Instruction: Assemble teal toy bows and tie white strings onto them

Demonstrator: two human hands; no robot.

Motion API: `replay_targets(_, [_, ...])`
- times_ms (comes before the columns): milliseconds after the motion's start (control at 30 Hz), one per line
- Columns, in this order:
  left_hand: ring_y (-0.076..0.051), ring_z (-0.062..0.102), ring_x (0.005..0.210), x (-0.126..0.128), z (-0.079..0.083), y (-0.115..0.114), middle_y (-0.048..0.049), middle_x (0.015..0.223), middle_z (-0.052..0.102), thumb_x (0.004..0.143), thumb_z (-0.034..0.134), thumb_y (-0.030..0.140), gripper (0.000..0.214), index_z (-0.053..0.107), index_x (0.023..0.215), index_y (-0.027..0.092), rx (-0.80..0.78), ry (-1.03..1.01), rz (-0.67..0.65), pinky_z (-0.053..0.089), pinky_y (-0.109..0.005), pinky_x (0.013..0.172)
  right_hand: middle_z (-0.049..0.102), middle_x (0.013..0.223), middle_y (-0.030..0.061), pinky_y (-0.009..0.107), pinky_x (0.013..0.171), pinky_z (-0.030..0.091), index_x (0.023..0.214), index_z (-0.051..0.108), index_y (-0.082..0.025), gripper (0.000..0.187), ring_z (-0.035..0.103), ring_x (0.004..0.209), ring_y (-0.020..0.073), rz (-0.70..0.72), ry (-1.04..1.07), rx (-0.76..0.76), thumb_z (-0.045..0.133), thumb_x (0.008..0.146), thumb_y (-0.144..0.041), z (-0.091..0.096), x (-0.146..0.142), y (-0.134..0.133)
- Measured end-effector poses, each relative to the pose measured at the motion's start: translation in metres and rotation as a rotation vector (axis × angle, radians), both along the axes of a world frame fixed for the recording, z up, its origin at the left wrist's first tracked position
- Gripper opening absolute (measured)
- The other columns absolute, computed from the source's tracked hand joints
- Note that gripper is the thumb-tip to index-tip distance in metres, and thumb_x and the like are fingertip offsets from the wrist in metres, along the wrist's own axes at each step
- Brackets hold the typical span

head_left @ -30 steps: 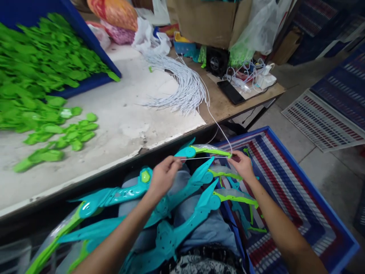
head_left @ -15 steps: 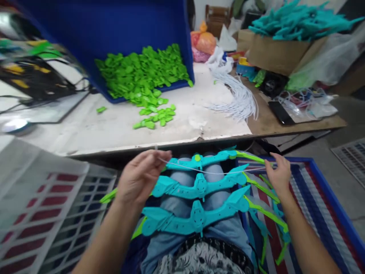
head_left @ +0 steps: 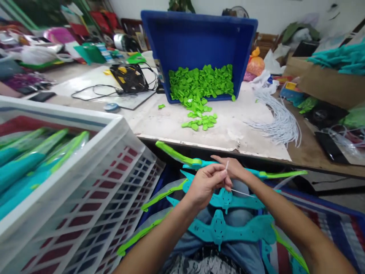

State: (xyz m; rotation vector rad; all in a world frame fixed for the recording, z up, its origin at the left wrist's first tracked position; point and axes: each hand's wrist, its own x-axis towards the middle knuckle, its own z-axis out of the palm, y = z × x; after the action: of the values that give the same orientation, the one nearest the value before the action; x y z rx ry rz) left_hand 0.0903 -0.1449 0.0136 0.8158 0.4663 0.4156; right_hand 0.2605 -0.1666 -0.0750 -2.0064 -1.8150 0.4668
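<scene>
Before table (head_left: 171, 123), left hand (head_left: 205, 186) pinches cord (head_left: 243, 193); right hand (head_left: 234, 170) perhaps too.

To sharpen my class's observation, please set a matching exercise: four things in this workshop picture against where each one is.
1 green pieces
2 white cords
3 teal bows
4 white string

A across the person's lap
B pinched in the left hand
C spilling from the blue bin
D bundled on the table, right of the bin

Pairs: 1-C, 2-D, 3-A, 4-B
</scene>
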Motion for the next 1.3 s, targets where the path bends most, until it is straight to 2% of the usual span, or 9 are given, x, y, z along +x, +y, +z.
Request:
replay_targets(133, [-0.012,0.057,0.048,-0.025,-0.011,0.026,-0.0019,0.056,0.063,0.059,0.084,0.045,0.042,0.062,0.077,0.014,0.061,0.090,0.135,0.047,-0.025,0.053,0.073,0.105,0.0005,0.032,0.081,0.051,0.131,0.058,-0.028,0.055,0.069,0.087,0.0230,0.101,0.171,-0.116,0.065,0.078,-0.035,0.018,0.029,-0.001])
replay_targets(300, [-0.008,0.049,0.043,-0.054,-0.011,0.079,0.0000,0.054,0.061,0.059,0.082,0.042,0.036,0.063,0.071,0.014,0.269,0.164,0.532,0.042,-0.021,0.047,0.073,0.104,0.0023,0.037,0.084,0.052,0.123,0.065,-0.021,0.055,0.068,0.089,0.0256,0.079,0.439,-0.206,0.070,0.073,-0.045,0.016,0.037,0.001])
replay_targets(433, [-0.008,0.047,0.041,-0.051,0.001,0.113,-0.0016,0.053,0.061,0.063,0.077,0.038,0.029,0.065,0.070,0.012,0.454,0.212,0.582,0.037,-0.021,0.043,0.073,0.106,0.0035,0.038,0.083,0.053,0.119,0.067,-0.019,0.053,0.067,0.091,0.0274,0.155,0.484,-0.328,0.070,0.073,-0.046,0.012,0.029,0.005])
replay_targets(533, [-0.008,0.045,0.038,-0.043,0.005,0.128,-0.0016,0.051,0.060,0.064,0.074,0.034,0.024,0.063,0.065,0.012,0.512,0.258,0.602,0.034,-0.020,0.040,0.073,0.102,0.0033,0.038,0.082,0.052,0.120,0.067,-0.018,0.055,0.066,0.090,0.0284,0.209,0.441,-0.377,0.070,0.073,-0.046,0.007,0.024,0.007])
replay_targets(833, [-0.008,0.046,0.036,-0.047,-0.009,0.136,0.0006,0.047,0.058,0.066,0.066,0.028,0.016,0.060,0.063,0.014,0.536,0.358,0.646,0.037,-0.019,0.039,0.073,0.099,0.0025,0.034,0.078,0.051,0.121,0.067,-0.018,0.056,0.066,0.086,0.0275,0.208,0.352,-0.375,0.069,0.074,-0.049,-0.002,0.023,0.008])
replay_targets(933, [-0.008,0.045,0.035,-0.047,-0.010,0.137,0.0013,0.045,0.057,0.065,0.066,0.028,0.015,0.059,0.062,0.015,0.543,0.372,0.660,0.036,-0.019,0.038,0.074,0.097,0.0021,0.034,0.077,0.051,0.120,0.067,-0.018,0.056,0.066,0.082,0.0273,0.214,0.326,-0.369,0.069,0.074,-0.050,-0.002,0.022,0.008])
replay_targets(1133, [-0.008,0.046,0.036,-0.051,-0.012,0.136,0.0006,0.047,0.058,0.066,0.066,0.030,0.017,0.060,0.063,0.014,0.560,0.391,0.662,0.035,-0.019,0.038,0.073,0.102,0.0034,0.035,0.081,0.051,0.120,0.067,-0.017,0.058,0.066,0.092,0.0301,0.210,0.331,-0.375,0.068,0.074,-0.053,-0.001,0.022,0.008])
replay_targets(1300, [-0.008,0.046,0.036,-0.050,-0.012,0.137,0.0008,0.046,0.058,0.067,0.065,0.028,0.015,0.060,0.063,0.014,0.547,0.383,0.651,0.036,-0.019,0.039,0.073,0.099,0.0022,0.033,0.078,0.051,0.121,0.067,-0.018,0.059,0.066,0.086,0.0279,0.209,0.314,-0.379,0.068,0.074,-0.053,-0.003,0.023,0.007])
